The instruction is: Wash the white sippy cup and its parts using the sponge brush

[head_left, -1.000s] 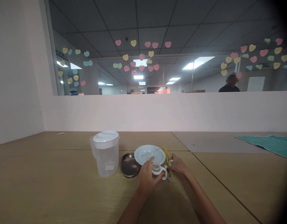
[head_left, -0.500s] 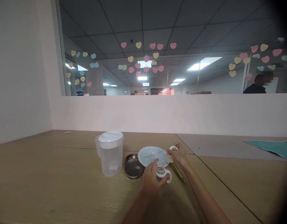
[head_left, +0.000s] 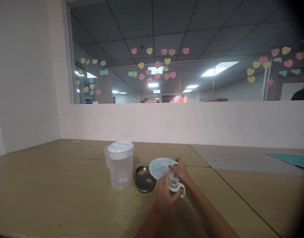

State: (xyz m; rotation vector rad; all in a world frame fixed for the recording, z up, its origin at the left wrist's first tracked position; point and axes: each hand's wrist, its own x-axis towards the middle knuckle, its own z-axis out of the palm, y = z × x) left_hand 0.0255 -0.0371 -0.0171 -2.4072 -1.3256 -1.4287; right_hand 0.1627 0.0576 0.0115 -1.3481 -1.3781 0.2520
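Observation:
My left hand [head_left: 164, 195] is closed around a small white-handled container [head_left: 173, 183] with a round glass part, at the near edge of the plate. A small white piece with a round centre [head_left: 174, 164] is pinched in my right hand [head_left: 180, 170], held over the plate's right side, just beyond the container. The pale blue plate [head_left: 158, 162] lies under and behind both hands, with a thin stick-like thing and something clear in it. Touching or nearly touching its left side is a round dark metal tin [head_left: 144, 180].
A clear pitcher with a white lid [head_left: 120, 168] stands left of the tin. A green cloth [head_left: 290, 160] lies at the far right. Behind the table are a wall [head_left: 142, 122] and a window with heart-shaped notes. Part of a person shows through the glass at right.
My right hand has moved left and nearer to my left hand, carrying the white piece over the plate. The green-handled thing beside the plate no longer shows. The view has shifted slightly.

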